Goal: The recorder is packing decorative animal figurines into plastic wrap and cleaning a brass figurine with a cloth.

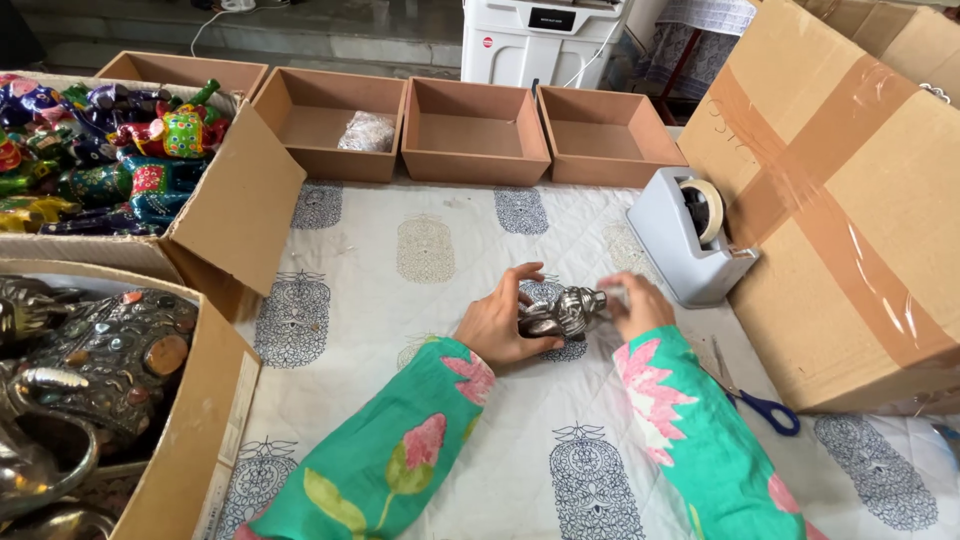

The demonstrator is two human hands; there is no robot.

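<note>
A small dark silver metal figurine (pixel 562 312) rests on the white printed cloth (pixel 400 330) near the middle of the table. My left hand (pixel 500 320) grips its left side, thumb and fingers wrapped around it. My right hand (pixel 634 303) touches the figurine's right end, and something pale and blurred, hard to identify, shows at its fingertips. Both arms wear green sleeves with pink flowers.
Several shallow brown trays (pixel 475 130) line the far edge; one holds a clear bag (pixel 368 131). A grey tape dispenser (pixel 690 235) and a large taped carton (pixel 850 200) stand right. Blue-handled scissors (pixel 765 408) lie near it. Cartons of painted figurines (pixel 100 150) and metal figurines (pixel 90 380) sit left.
</note>
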